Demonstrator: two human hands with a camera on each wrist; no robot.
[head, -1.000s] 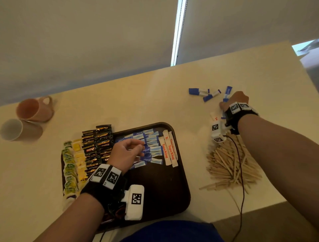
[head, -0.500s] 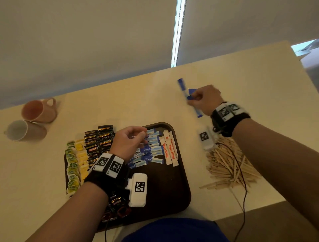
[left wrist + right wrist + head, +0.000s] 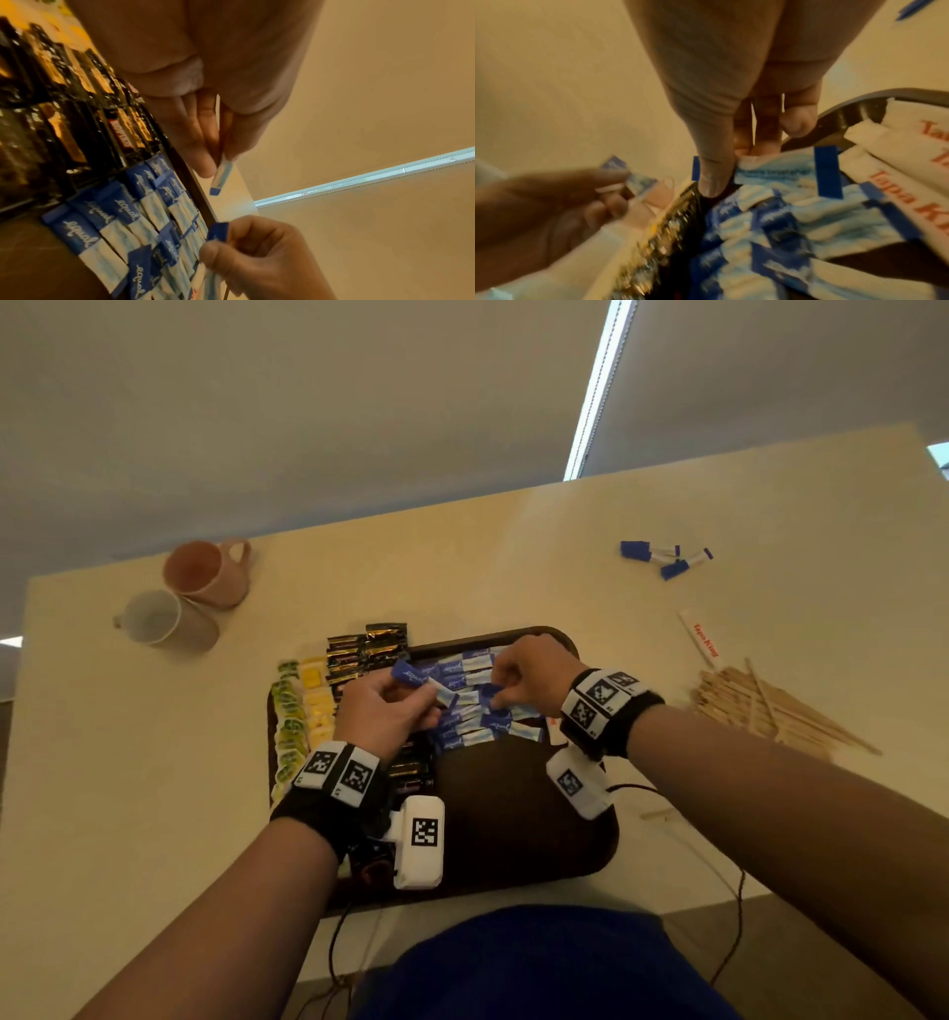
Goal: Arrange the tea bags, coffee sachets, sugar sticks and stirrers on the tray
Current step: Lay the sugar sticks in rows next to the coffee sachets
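Left hand (image 3: pixel 382 713) pinches a blue sachet (image 3: pixel 411 674) above the tray (image 3: pixel 518 819) at frame centre; right hand (image 3: pixel 534 677) pinches another (image 3: pixel 218 231) over the blue row; stirrers (image 3: pixel 770 706) lie at right

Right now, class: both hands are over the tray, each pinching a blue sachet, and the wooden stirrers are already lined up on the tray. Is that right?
Not quite. The wooden stirrers still lie heaped on the table, right of the tray, as the head view shows. The left hand and right hand do each pinch a blue sachet.
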